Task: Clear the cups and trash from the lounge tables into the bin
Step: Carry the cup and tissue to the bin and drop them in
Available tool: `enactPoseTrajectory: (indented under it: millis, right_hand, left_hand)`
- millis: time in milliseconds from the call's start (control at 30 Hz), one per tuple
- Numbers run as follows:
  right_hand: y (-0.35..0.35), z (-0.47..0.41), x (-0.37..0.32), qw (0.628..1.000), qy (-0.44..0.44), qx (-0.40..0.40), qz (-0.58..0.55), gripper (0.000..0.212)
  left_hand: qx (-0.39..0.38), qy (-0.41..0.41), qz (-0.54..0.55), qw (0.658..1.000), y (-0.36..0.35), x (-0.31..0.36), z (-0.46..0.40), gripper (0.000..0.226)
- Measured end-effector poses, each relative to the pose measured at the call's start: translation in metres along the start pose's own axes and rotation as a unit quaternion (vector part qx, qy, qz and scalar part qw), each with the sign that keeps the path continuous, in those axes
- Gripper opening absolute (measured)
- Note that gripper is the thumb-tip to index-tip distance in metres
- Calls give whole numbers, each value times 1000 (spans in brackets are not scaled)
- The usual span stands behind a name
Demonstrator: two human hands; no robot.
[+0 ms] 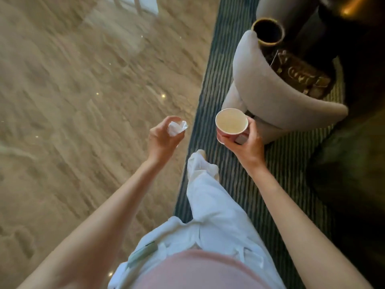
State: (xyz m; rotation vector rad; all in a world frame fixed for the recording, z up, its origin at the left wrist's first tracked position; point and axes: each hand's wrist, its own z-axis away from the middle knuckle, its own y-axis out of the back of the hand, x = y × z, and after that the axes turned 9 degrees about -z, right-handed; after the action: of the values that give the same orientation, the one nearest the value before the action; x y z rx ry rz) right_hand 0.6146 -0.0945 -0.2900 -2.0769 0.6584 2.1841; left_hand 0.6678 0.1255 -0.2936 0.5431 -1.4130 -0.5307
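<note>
My left hand [161, 140] holds a crumpled white napkin [177, 127] in curled fingers, out over the glossy beige floor. My right hand [245, 143] grips a pink paper cup [231, 127] from the side; the cup is upright, its pale inside looks empty. Both hands are at about waist height in front of me, the cup to the right of the napkin. No bin is in view.
A grey round-backed armchair [270, 94] with a patterned dark cushion [300, 74] stands just beyond the cup on a green striped rug [212, 90]. A small dark round side table [268, 31] sits behind it. Dark furniture [354, 142] fills the right side. My white-trousered leg [210, 197] steps along the rug's edge.
</note>
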Motion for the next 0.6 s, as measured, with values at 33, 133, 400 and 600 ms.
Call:
enactPoseTrajectory:
  millis: [33,133,400,600]
  right_hand:
    - [-2,-36,-1,1000,-4,2,-2,67]
    - [-5,-134,-9,1000,-3,12,6,68]
    - [-23,-353,-17,999,-37,29,-22,70]
    - [-53,-539,18,993,-38,114,15,75]
  left_hand:
    - [5,1,-5,1000,-6,10,-36,18]
    - [10,6,-25,1000,-18,45,-134,20]
    - [-26,0,-18,999,-63,113,-354,19]
    - [-87,-62,-46,993,-118,138,-553,23]
